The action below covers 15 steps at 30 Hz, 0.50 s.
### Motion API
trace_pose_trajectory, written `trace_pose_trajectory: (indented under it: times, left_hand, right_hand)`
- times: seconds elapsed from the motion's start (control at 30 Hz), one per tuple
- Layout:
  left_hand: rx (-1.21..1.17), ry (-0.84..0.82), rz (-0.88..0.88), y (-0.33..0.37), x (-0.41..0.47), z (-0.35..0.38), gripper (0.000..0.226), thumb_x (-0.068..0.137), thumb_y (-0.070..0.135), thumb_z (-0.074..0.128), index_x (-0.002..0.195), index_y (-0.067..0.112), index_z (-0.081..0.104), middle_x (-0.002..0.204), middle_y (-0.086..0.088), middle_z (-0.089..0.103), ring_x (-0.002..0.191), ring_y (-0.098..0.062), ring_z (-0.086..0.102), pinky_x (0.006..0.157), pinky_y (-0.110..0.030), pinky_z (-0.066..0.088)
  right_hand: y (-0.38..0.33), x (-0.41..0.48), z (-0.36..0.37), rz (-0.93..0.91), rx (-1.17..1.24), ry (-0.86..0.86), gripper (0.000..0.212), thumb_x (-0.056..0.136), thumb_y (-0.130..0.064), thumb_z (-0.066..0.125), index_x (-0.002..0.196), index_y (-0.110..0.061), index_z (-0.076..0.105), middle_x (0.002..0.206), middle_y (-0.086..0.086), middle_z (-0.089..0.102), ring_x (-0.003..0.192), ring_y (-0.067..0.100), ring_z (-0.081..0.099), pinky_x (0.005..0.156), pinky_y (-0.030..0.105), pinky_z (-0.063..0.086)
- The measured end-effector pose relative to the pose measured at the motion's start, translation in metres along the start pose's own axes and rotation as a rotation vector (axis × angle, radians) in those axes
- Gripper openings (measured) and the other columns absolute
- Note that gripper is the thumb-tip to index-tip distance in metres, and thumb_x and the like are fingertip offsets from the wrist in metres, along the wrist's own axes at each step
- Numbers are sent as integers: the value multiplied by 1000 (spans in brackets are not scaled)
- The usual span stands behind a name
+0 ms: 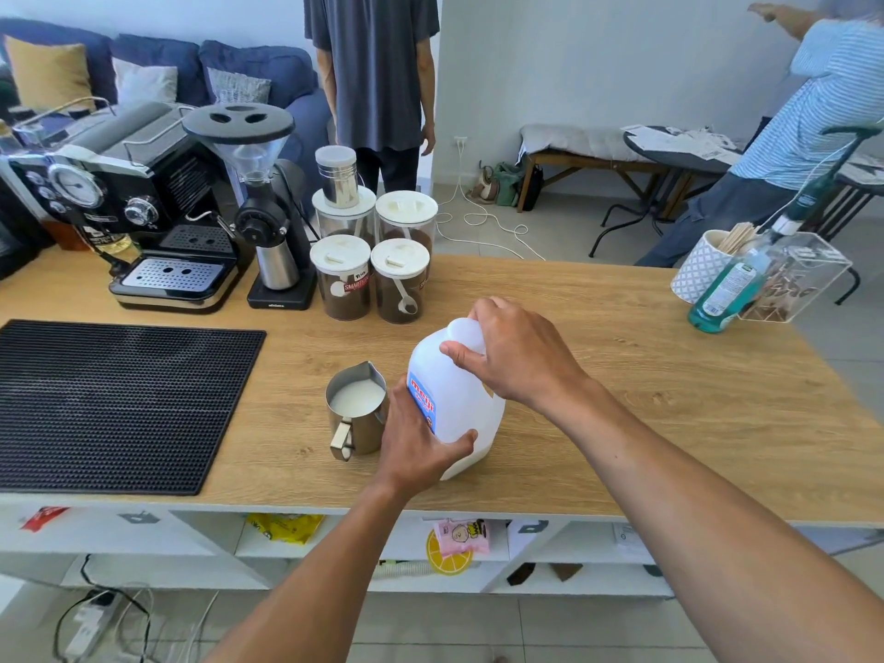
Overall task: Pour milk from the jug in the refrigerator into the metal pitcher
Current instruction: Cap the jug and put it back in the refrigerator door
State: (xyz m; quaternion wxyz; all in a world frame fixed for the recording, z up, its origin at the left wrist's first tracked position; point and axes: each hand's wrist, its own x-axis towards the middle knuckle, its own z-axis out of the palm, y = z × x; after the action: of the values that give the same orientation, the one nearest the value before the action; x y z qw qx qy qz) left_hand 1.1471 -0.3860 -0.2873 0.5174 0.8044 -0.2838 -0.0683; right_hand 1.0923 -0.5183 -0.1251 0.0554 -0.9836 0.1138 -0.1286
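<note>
Head cam: white Meiji milk jug (466,399) upright on wooden counter (622,375), L hand (416,442) wrapped round its lower body, R hand (512,356) clamped over its top, metal pitcher (358,421) w/ milk inside just left of jug, beside L hand.

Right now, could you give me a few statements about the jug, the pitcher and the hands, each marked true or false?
1. The metal pitcher holds milk. True.
2. The milk jug lies on its side. False: it stands upright on the wooden counter.
3. The left hand grips the jug's body. True.
4. The right hand holds the pitcher's handle. False: it grips the jug's top.
5. The pitcher stands on the black mat. False: it stands on bare wood, right of the mat.
</note>
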Motion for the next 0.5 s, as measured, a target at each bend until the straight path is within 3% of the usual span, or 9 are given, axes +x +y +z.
trace_pose_trajectory:
  times: [0.1, 0.27, 0.4, 0.5]
  left_hand:
    - [16, -12, -3, 1, 2, 1, 100, 56, 57, 77, 137, 25, 26, 119, 13, 32, 123, -15, 40, 98, -34, 44]
    - [9, -4, 2, 1, 0, 4, 98, 57, 57, 77, 134, 27, 25, 121, 7, 31, 119, -14, 41, 98, -35, 45]
    - [8, -19, 19, 1, 1, 3, 97, 58, 54, 79, 135, 31, 24, 115, 18, 28, 120, -14, 42, 97, -34, 44]
    - [1, -31, 6, 0, 2, 2, 102, 58, 54, 79, 139, 26, 24, 121, 14, 32, 122, -11, 41, 98, -33, 43]
  right_hand:
    - [1, 1, 0, 21, 34, -10, 52, 88, -62, 51, 107, -14, 53, 106, 0, 58, 97, 22, 56, 73, 35, 45]
    - [10, 6, -11, -24, 148, -198, 55, 87, -60, 56, 125, -21, 54, 114, -4, 56, 102, 18, 55, 82, 36, 47]
    - [8, 9, -9, -31, 42, -156, 53, 87, -64, 52, 111, -16, 57, 105, -2, 59, 95, 21, 57, 79, 39, 49]
    - [4, 8, -2, 12, -20, -89, 57, 88, -64, 49, 109, -11, 57, 105, 2, 59, 98, 23, 56, 78, 36, 45]
